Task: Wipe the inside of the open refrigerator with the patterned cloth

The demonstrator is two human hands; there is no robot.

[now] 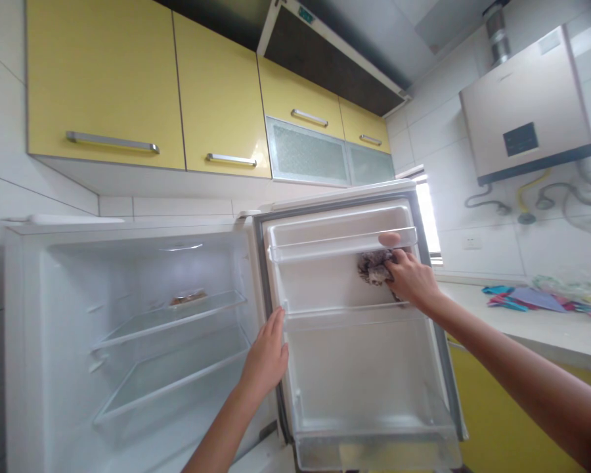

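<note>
A refrigerator stands wide open, its white door (354, 368) swung out to the right. My right hand (412, 279) grips a crumpled dark-and-white cloth (373, 267) against the door's inner panel, between the top and middle door shelves. Just above the cloth, a brownish egg (389, 240) sits in the clear top door shelf (320, 244). My left hand (267, 348) rests with fingers stretched out along the hinge-side edge of the door, beside the left end of the middle door shelf (339, 318).
Inside the fridge, a small packet (188, 297) lies on the upper glass shelf (152, 322). Yellow cabinets (103, 79) hang above. At right, coloured cloths (542, 299) lie on a counter (487, 322) below a wall-mounted water heater (525, 105).
</note>
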